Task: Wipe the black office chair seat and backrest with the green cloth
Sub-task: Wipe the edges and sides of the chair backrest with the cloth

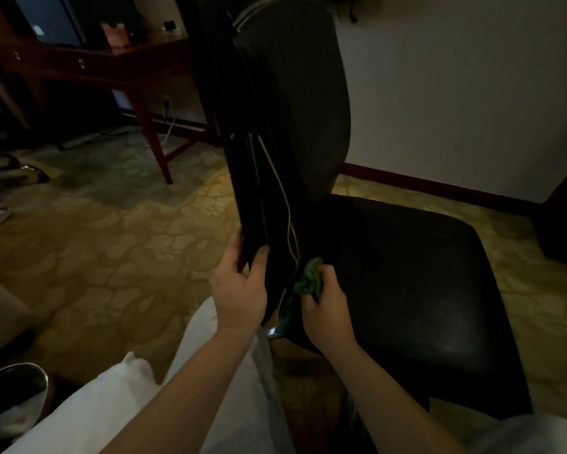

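- The green cloth (pixel 309 279) is bunched in the right hand (pixel 327 309), fingers closed round it, pressed where the backrest (pixel 295 103) meets the seat (pixel 416 283).
- The left hand (pixel 239 290) clasps the backrest's near edge, steadying it.
- Best to keep that brace firm and push the cloth deep along the crease, then sweep outward across the seat.
- A wooden desk (pixel 134 65) stands behind the backrest.

Your left hand (pixel 239 290) grips the backrest (pixel 285 126) edge, thumb on the near face, fingers wrapped behind. Your right hand (pixel 328 309) is fisted round the green cloth (pixel 310 278) (bunched), both forearms bare and extended.
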The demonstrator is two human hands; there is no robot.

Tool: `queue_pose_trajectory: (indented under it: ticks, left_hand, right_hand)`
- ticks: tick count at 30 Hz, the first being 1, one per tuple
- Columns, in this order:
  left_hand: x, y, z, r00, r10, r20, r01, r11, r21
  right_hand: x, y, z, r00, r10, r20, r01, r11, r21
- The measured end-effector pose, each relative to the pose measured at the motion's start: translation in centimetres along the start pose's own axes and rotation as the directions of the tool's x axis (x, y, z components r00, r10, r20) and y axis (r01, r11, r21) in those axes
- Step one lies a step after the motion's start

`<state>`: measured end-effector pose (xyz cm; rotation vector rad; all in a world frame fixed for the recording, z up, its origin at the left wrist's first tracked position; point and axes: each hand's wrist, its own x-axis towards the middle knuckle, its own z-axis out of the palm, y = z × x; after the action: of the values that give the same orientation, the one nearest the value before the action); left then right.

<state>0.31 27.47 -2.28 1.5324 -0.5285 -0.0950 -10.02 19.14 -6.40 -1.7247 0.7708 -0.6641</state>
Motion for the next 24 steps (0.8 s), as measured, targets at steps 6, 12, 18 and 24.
queue_pose_trajectory:
  ticks: [6,12,18,24]
  left_hand:
    - [0.0,0.0,-0.3,1.000,-0.009,0.022,0.008,1.000,0.012]
    - [-0.3,-0.3,-0.2,1.000,-0.015,0.004,0.015,0.999,0.037]
    - [-0.5,0.2,0.0,1.000,-0.003,-0.003,0.003,1.000,0.030]
    - [-0.5,0.1,-0.2,1.000,-0.016,0.005,0.016,1.000,0.025]
  right_hand:
    - [-0.3,0.4,-0.4,0.999,0.032,-0.033,-0.032,0.999,0.003]
    - [0.4,0.1,-0.8,0.989,-0.044,-0.144,0.033,0.996,-0.078]
    - [0.3,0.4,0.6,1.000,0.001,-0.024,-0.002,0.998,-0.066]
    - [0.2,0.1,-0.4,1.000,0.017,0.010,-0.017,0.997,-0.078]
